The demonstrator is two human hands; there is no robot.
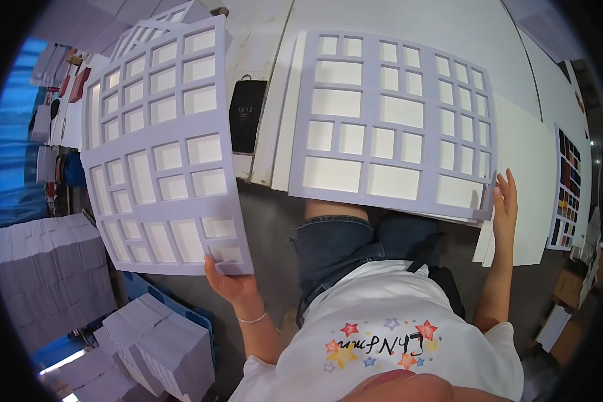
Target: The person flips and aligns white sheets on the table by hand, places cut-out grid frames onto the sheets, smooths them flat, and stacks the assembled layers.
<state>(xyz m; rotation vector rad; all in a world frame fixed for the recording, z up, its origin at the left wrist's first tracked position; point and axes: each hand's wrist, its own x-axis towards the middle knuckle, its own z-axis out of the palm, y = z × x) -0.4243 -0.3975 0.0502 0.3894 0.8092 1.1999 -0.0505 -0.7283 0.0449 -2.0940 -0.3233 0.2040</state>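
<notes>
My left hand point(229, 283) grips the lower right corner of a pale lilac board with rectangular cut-out windows point(141, 209), thumb on top and the other fingers hidden beneath. That board is tilted and held out at my left. In front of me, a second windowed board point(400, 137) rests at the table's front edge, over my lap, with pale sheets partly showing under it. At its right edge is my right hand point(506, 201), fingers stretched out and apart, against or just beside the rim. Cream backing shows through the windows of both boards.
Between the boards a black phone point(248, 115) lies on the white table point(352, 15). Cream sheets point(524, 161) lie at the right, beside a board with dark coloured swatches point(565, 194). Tall stacks of boards point(50, 278) and another bundle point(171, 348) stand low at the left.
</notes>
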